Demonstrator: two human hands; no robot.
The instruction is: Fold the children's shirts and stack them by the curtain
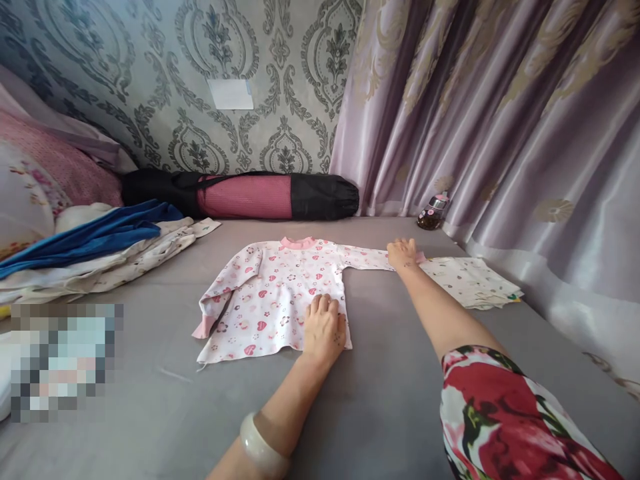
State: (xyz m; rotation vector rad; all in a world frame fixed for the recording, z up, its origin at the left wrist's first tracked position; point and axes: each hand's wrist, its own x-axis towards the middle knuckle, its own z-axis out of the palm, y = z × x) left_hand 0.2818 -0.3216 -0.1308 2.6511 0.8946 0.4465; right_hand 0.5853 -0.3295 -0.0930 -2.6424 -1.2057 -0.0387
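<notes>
A white long-sleeved child's shirt [280, 300] with a pink collar and printed hearts and flowers lies spread on the grey bed sheet. My left hand [324, 327] is on its lower right part, fingers curled and pressed against the cloth near the hem. Out to the right, my right hand [404, 253] is closed over the end of the stretched sleeve; a bit of pink cuff shows past the fingers. The shirt's other sleeve bends down at the left, its pink cuff lying beside the hem.
Folded printed cloth [465, 280] lies right of my right hand, with a flower-decorated bottle [433, 211] behind it. A black and pink rolled bag [245, 195] rests along the wall. Blue clothing [115, 230] tops a pile at left. A blurred patch [70, 363] hides something.
</notes>
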